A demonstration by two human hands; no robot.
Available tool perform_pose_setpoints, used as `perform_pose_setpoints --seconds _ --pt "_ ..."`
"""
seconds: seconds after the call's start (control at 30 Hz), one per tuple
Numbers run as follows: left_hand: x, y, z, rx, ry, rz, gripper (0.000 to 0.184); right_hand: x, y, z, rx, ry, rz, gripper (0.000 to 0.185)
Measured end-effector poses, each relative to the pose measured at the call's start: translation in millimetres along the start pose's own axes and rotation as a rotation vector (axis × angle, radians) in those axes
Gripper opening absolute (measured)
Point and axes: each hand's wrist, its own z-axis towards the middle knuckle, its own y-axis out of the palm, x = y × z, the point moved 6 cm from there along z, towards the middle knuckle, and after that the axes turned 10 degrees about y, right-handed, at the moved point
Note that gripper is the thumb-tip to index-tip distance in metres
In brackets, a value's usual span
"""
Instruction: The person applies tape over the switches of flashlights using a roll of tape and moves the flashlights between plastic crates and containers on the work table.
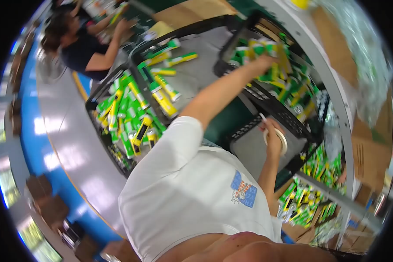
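Note:
My left hand (pixel 265 63) reaches into a black crate (pixel 225 52) of green-and-yellow packs (pixel 288 91). It is over the packs at the near end, and motion blur and the packs hide its fingers. My right hand (pixel 273 133) is closed and carries a roll of pale tape (pixel 283 143) around it. A thin white piece (pixel 263 117) sticks up from its fingertips; its kind is unclear. Beneath the right hand is another black crate (pixel 253 146) with a grey bottom showing.
On the left, a black crate (pixel 91 102) is heaped with similar packs; another crate (pixel 133 56) holds several on grey lining. More packs (pixel 312 187) are at lower right. A person (pixel 85 50) works at upper left. A metal rail (pixel 340 203) and clear plastic wrap (pixel 358 52) are at right.

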Motion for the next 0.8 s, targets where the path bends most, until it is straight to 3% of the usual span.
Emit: perform_pose_setpoints --seconds 0.03,0.07,0.13,0.17,0.2,0.27,0.33,0.4,0.43,0.5,0.53,0.67,0.73,0.77,0.8 --pt "-11 1 6 0.205 -0.223 -0.114 0.057 3 -5 -2 0.049 -0.028 -0.052 0.025" --pt "14 -6 -13 0.401 -0.141 -0.228 0.06 5 -12 -4 0.127 -0.06 -0.095 0.025" --pt "58 -40 -55 0.46 0.127 -0.332 0.044 9 -30 -19 0.389 -0.118 -0.046 0.025" --pt "55 -67 -68 0.682 0.429 -0.132 0.032 12 -38 -28 0.471 -0.155 -0.074 0.028" --pt "80 -104 -102 0.836 0.466 -0.034 0.024 13 -44 -39 0.55 -0.196 -0.101 0.03" --pt "56 -170 -138 1.11 0.643 0.287 0.017 23 -49 -53 0.526 -0.16 -0.128 0.03" --pt "6 -229 -156 1.196 0.429 0.41 0.012 44 -47 -53 0.435 -0.105 -0.187 0.031" --pt "-74 -267 -153 0.978 0.034 0.859 0.01 55 -29 -53 0.413 0.007 -0.153 0.03" --pt "-121 -274 -154 0.763 -0.199 0.967 0.022 60 -21 -50 0.369 0.008 -0.172 0.029" --pt "-161 -271 -177 0.555 -0.314 1.381 0.03 64 -6 -41 0.272 0.037 -0.229 0.029" --pt "-171 -268 -186 0.389 -0.205 1.553 0.031 63 1 -38 0.244 0.026 -0.25 0.029" --pt "-170 -246 -199 0.222 -0.212 1.34 0.03 57 19 -34 0.173 0.01 -0.452 0.029" --pt "-159 -224 -208 0.228 -0.252 1.023 0.037 56 26 -36 0.132 0.05 -0.496 0.03" --pt "-156 -213 -214 0.265 -0.286 0.927 0.05 60 26 -36 0.127 0.064 -0.493 0.03" --pt "-141 -201 -223 0.33 -0.326 0.781 0.049 65 25 -36 0.122 0.08 -0.488 0.03"
